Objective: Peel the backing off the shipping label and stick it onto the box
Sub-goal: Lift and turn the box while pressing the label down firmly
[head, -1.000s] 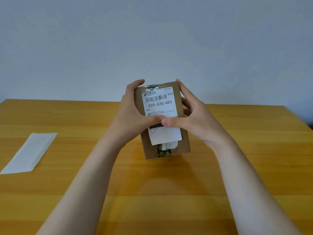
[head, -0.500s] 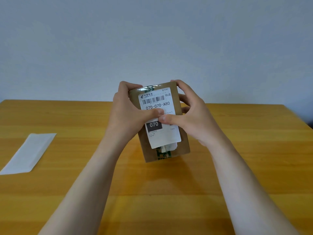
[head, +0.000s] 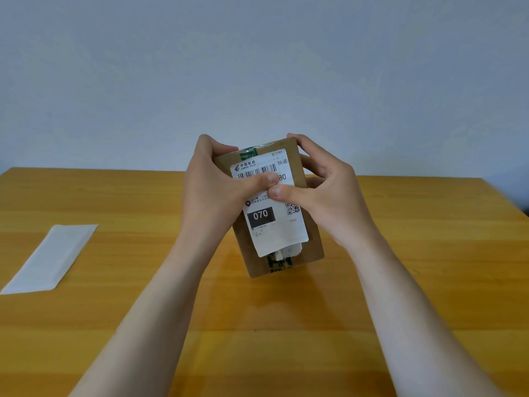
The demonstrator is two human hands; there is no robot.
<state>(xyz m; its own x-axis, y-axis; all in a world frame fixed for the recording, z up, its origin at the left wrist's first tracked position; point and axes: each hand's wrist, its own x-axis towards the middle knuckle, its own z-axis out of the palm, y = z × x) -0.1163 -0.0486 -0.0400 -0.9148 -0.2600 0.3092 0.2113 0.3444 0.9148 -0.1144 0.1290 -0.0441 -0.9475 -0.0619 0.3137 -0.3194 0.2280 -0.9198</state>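
**Inspector:** Report the position of the box.

**Operator:** From my head view, the box [head: 310,245], brown cardboard, stands on its lower edge on the wooden table [head: 400,282], tilted so its broad face looks toward me. Green tape shows at its top and bottom ends.

**Inspector:** And the shipping label?

**Operator:** The shipping label [head: 274,213] lies on that broad face. I read a barcode near the top, a black block marked 070 and a QR code lower down. Its bottom edge overlaps a smaller white scrap beneath it.

**Inspector:** State of the hands.

**Operator:** My left hand [head: 211,190] is wrapped around the box's left edge, fingers curled over the top corner, thumb laid flat across the label just under the barcode. My right hand [head: 323,193] clasps the right edge the same way, fingers bent behind the top corner, thumb pressed on the label directly below the left thumb. The two thumb tips nearly touch.

**Inspector:** Anything else on the surface?

**Operator:** A white backing sheet [head: 51,259] lies flat at the far left of the table, well apart from the box.
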